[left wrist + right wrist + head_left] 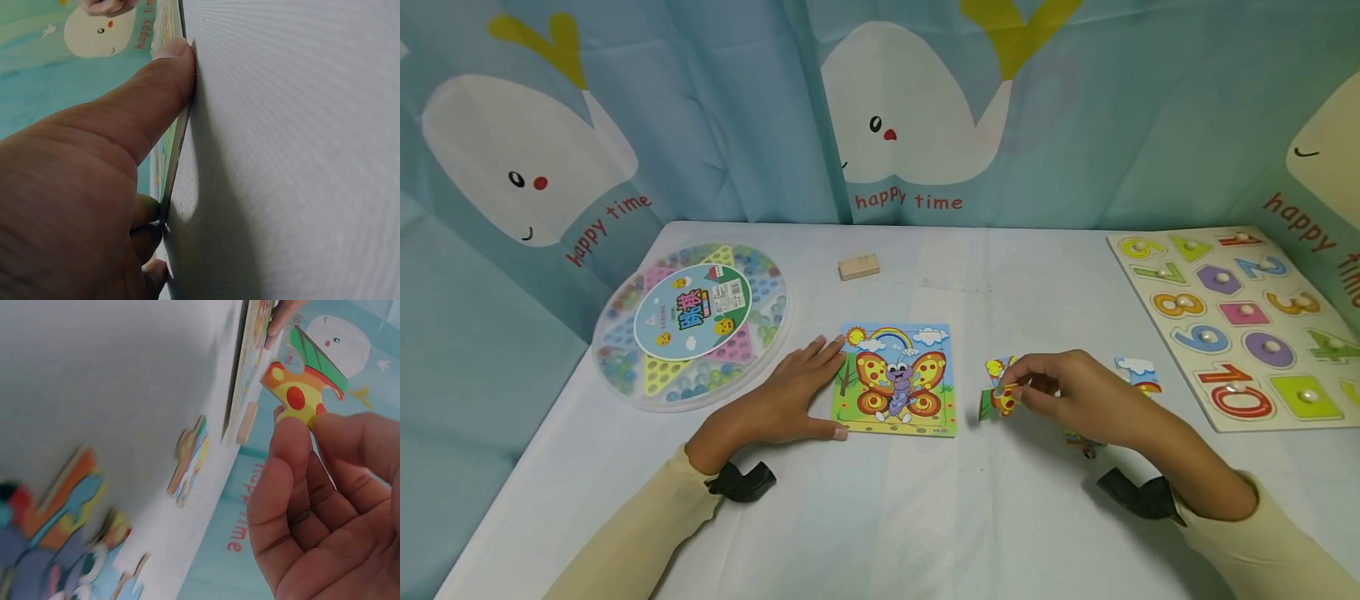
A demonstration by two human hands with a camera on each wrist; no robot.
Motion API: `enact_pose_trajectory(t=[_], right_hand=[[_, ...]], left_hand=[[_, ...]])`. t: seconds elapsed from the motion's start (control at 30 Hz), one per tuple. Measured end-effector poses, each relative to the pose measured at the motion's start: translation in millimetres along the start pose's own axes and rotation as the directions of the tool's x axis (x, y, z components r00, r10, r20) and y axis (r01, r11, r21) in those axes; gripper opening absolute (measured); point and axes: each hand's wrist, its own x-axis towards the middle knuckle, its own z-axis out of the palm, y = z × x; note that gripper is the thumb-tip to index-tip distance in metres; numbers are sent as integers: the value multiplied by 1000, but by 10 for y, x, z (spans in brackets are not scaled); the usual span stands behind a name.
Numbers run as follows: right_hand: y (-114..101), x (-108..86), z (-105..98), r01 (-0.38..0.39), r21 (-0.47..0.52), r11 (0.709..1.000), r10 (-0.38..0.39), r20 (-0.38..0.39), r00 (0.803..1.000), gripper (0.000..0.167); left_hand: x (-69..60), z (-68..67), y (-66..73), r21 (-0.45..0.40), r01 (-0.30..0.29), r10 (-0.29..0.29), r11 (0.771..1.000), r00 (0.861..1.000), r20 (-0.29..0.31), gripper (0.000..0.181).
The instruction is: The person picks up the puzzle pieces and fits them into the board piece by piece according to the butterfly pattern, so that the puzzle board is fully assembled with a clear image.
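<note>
My left hand (786, 396) lies along the left side of a square butterfly picture puzzle (895, 383). Its fingers are extended, and the thumb (165, 75) touches the puzzle's edge in the left wrist view. To the right of the puzzle, my right hand (1093, 400) pinches a jigsaw piece (300, 394) between thumb and fingertips, above the table. Green stripes and red spots on yellow mark this piece. Just beyond it lies a sun piece (997, 367). A cloud-and-rainbow piece (1138, 373) lies past the hand, and a darker piece (1084, 443) is partly hidden beneath it.
A round box of marbles, a Chinese checkers set (752, 333), sits at the left. Toward the back lies a small wooden block (859, 267). A knobbed number-and-shape board (1210, 333) occupies the right side. A whale-print curtain (737, 108) hangs behind the table.
</note>
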Motion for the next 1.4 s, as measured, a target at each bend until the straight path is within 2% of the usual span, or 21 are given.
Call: enact_pose_trajectory(t=[0.2, 0.4, 0.63, 0.9, 1.13, 1.4], right_hand=[[-65, 90, 36, 34, 16, 999, -34, -14, 999, 18], [-146, 165, 68, -4, 26, 1000, 4, -18, 1000, 17], [-214, 299, 128, 21, 40, 999, -18, -72, 997, 12], [-268, 532, 226, -21, 67, 998, 27, -84, 996, 13], [-304, 684, 393, -49, 123, 991, 64, -121, 991, 11], [-374, 814, 487, -68, 205, 977, 82, -61, 995, 14]], left_hand=[[1, -8, 9, 2, -3, 3, 1000, 1000, -3, 105], [1, -14, 8, 5, -8, 8, 1000, 1000, -2, 105], [-3, -10, -5, 7, -13, 13, 1000, 1000, -8, 105], [-20, -8, -17, -5, -13, 13, 1000, 1000, -26, 105], [-14, -7, -5, -16, -18, 18, 1000, 1000, -11, 105], [4, 14, -31, -16, -20, 20, 1000, 1000, -12, 105]])
